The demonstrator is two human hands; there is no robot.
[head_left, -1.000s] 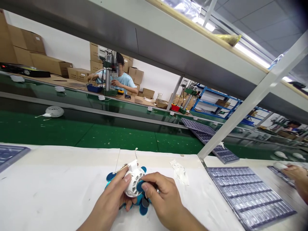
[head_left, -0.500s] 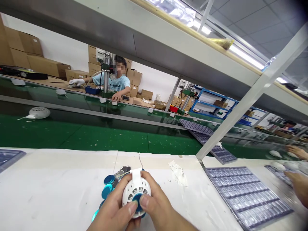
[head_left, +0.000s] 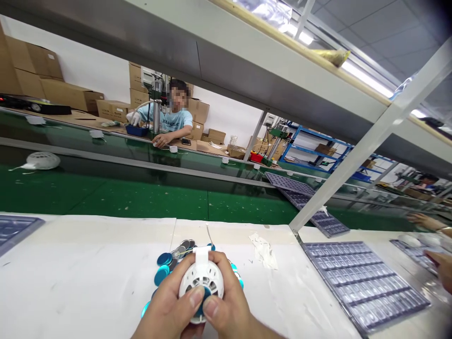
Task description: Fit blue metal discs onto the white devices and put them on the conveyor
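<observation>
Between my two hands is a white round plastic housing (head_left: 200,270) with slotted vents and a white tab at its top. My left hand (head_left: 169,301) wraps its left side, and my right hand (head_left: 231,301) wraps its right side. Both thumbs press on a blue disc (head_left: 205,297) at the housing's centre, covering most of it. Loose blue and silver discs (head_left: 161,275) lie on the white table around my hands, some partly hidden behind them. A thin pale wire (head_left: 209,233) sticks up beyond the housing.
A green conveyor belt (head_left: 141,195) runs behind the table, bearing another white housing (head_left: 42,161) at left. Clear plastic trays (head_left: 365,282) lie at right, beside a slanting white post (head_left: 353,155). Paper scraps (head_left: 264,250) lie nearby. A co-worker's gloved hand (head_left: 133,117) is at a blue bin (head_left: 137,130).
My left thumb has shifted further over the blue disc; both hands keep their hold. The belt's white housing has moved left. Across the belt, the co-worker's gloved hand has moved to the blue bin.
</observation>
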